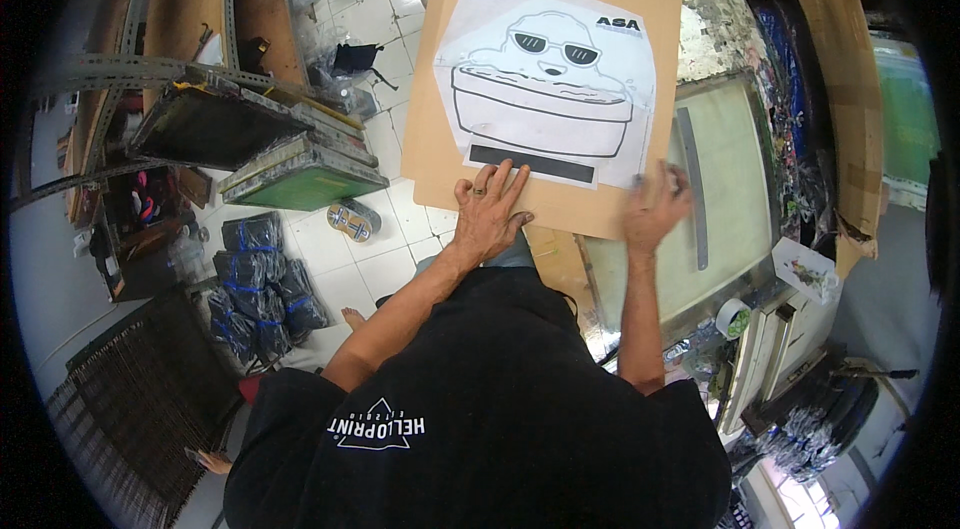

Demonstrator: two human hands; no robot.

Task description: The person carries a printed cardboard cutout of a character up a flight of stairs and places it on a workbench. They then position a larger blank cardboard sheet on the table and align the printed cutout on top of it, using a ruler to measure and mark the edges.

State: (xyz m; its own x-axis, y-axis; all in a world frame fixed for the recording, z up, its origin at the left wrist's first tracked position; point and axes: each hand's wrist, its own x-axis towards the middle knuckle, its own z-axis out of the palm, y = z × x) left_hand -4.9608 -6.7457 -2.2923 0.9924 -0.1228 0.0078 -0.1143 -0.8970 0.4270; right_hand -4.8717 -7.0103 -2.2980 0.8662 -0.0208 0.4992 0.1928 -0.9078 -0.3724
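A brown cardboard sheet (430, 144) lies in front of me with a white paper print (500, 134) on top. The print carries a line drawing of a round figure in sunglasses sitting in a tub, and a black bar (560, 167) runs along its lower edge. My left hand (490, 209) rests with fingers stretched out on the cardboard and the print's lower edge, fingertips at the black bar. By the cardboard's lower right edge is my right hand (655, 211), smeared by motion, so I cannot make out how its fingers are set.
To the right lies a framed printing screen (640, 274) with a metal ruler (693, 189) on it and a tape roll (733, 318) nearby. At left stand stacked screen frames (300, 174), above wrapped dark bundles (255, 274) and a sandal (354, 220) on the tiled floor.
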